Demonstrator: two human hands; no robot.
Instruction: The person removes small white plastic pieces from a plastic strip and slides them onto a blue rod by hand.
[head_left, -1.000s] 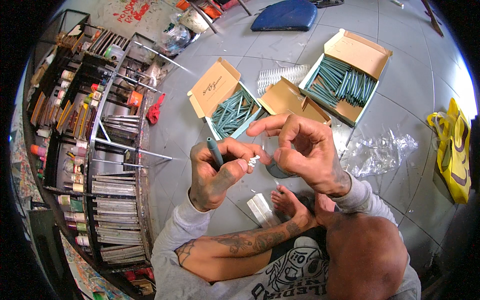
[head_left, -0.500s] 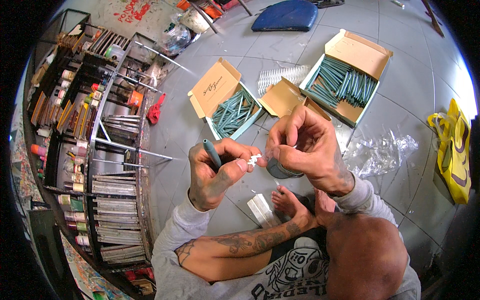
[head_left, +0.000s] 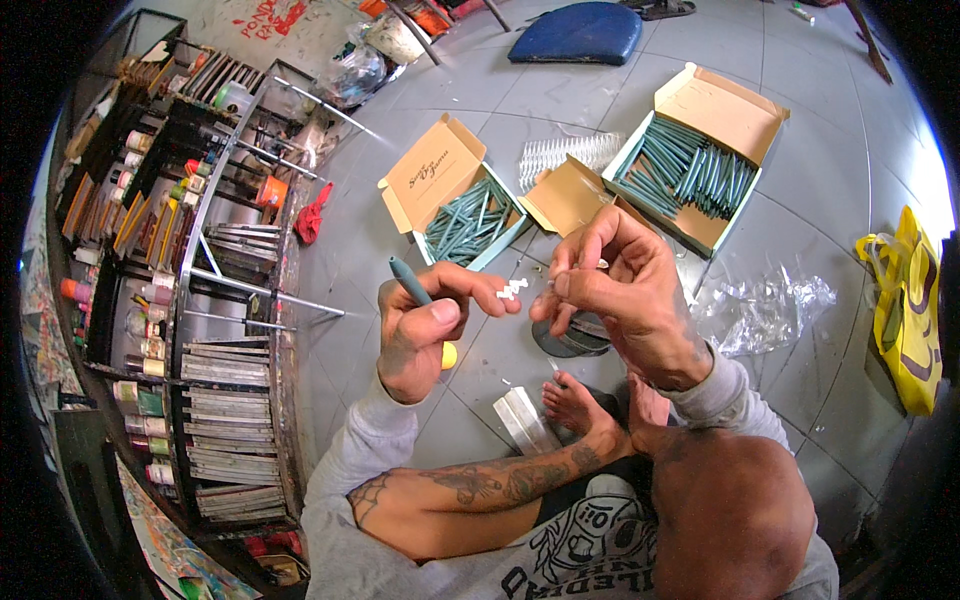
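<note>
My left hand (head_left: 425, 325) is closed round a dark green pen-shaped tube (head_left: 409, 281), which slants up between thumb and forefinger. Several tiny white pieces (head_left: 512, 289) rest on the fingertips of that hand. Close beside them, my right hand (head_left: 630, 290) is pinched, thumb against forefinger; what its tips hold is too small to make out. A speck of something pale (head_left: 602, 264) shows among its curled fingers. Beyond the hands, an open box (head_left: 430, 170) and a larger open box (head_left: 715, 95) hold many similar green tubes. Under my right hand sits a dark round container (head_left: 572, 338), partly hidden.
A crowded rack (head_left: 180, 380) of jars and frames stands at left. Clear plastic wrapping (head_left: 765, 310) and a yellow bag (head_left: 905, 320) lie at right. A clear ridged tray (head_left: 568, 155), a brown carton flap (head_left: 565, 195) and a blue cushion (head_left: 575, 32) are farther off. A white block (head_left: 525, 420) is near my foot.
My hands have drawn slightly apart. The left thumb has come off the white pieces and now presses on the green tube. A yellow round thing now shows beside my left wrist.
</note>
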